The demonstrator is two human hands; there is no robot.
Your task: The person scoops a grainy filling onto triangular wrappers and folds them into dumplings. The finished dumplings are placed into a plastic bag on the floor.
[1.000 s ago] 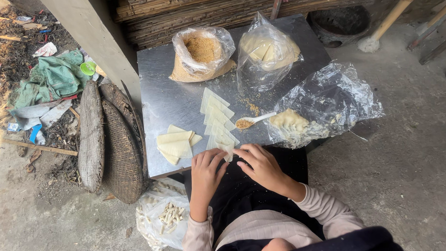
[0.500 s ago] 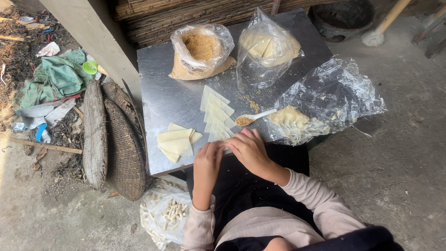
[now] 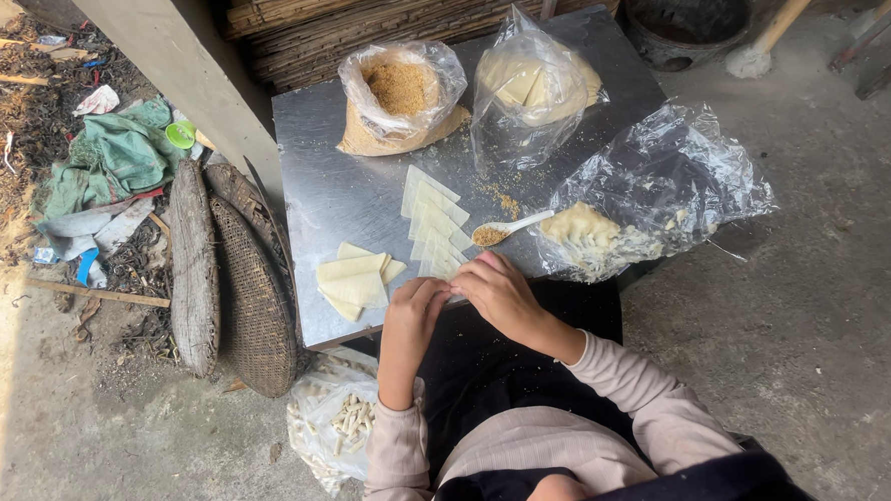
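— Where the two hands are meeting at the near edge of the metal table (image 3: 333,195), what is staying hidden?
— Whatever they are working on. The left hand (image 3: 415,307) and right hand (image 3: 497,288) are curling inward, fingertips touching, over the near end of the row of pale wrappers (image 3: 432,226); the piece between them is too covered to tell. Whether either hand is pinching it cannot be told.
— And further off?
— The heap of dough (image 3: 585,229) is lying half under crumpled clear plastic (image 3: 682,170). A white spoon (image 3: 510,228) carrying brown filling is resting beside the row. The bag of crumbs (image 3: 399,92) and the bag of pale sheets (image 3: 533,81) are standing at the far edge. Down by the person's knee, a bag of small pale pieces (image 3: 348,420) is showing only partly.
— Anything differing from half a second ago?
— The right hand is sitting slightly nearer the left; the spoon and the stack of folded pieces (image 3: 357,279) are lying as before.
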